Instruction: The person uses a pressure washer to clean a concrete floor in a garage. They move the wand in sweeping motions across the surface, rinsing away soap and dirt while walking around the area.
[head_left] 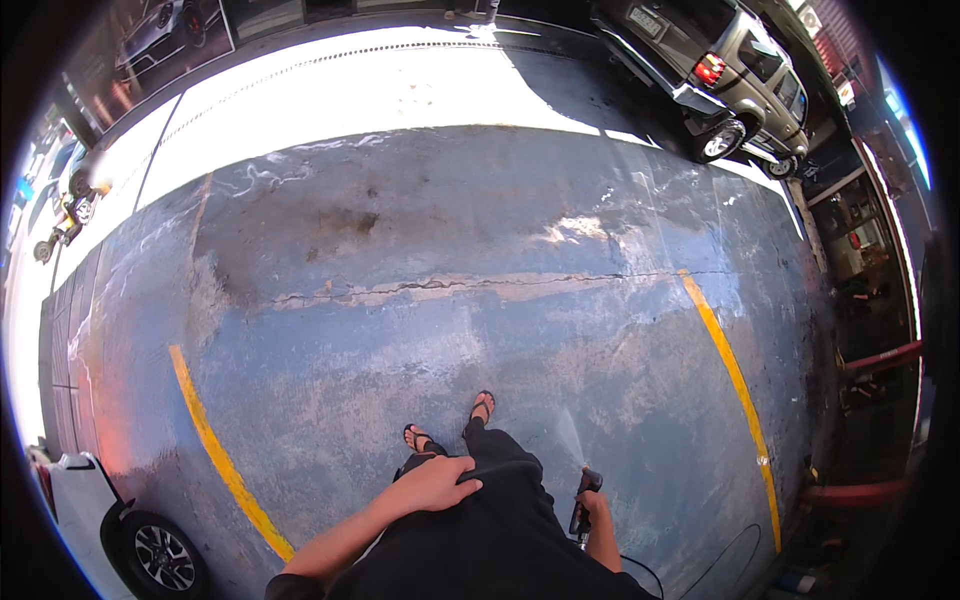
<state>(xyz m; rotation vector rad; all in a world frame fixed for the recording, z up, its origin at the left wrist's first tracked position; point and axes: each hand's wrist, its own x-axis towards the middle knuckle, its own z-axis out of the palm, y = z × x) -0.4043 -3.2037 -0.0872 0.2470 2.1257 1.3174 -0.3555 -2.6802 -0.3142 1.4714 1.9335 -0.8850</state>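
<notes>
My right hand is wrapped round the grip of a black spray gun, low at my right side. A pale fan of water leaves its nozzle toward the blue floor ahead. At my waist, my left hand is closed on the front of my black shirt, with folds of cloth running from the fingers. Some of those fingers are hidden against the cloth. Beyond it show my feet in dark flip-flops, one ahead of the other.
A black hose trails behind the gun. Yellow lines flank me on the worn blue floor, which a crack crosses. A white car stands at near left, a brown SUV at far right. Red bars edge the right side.
</notes>
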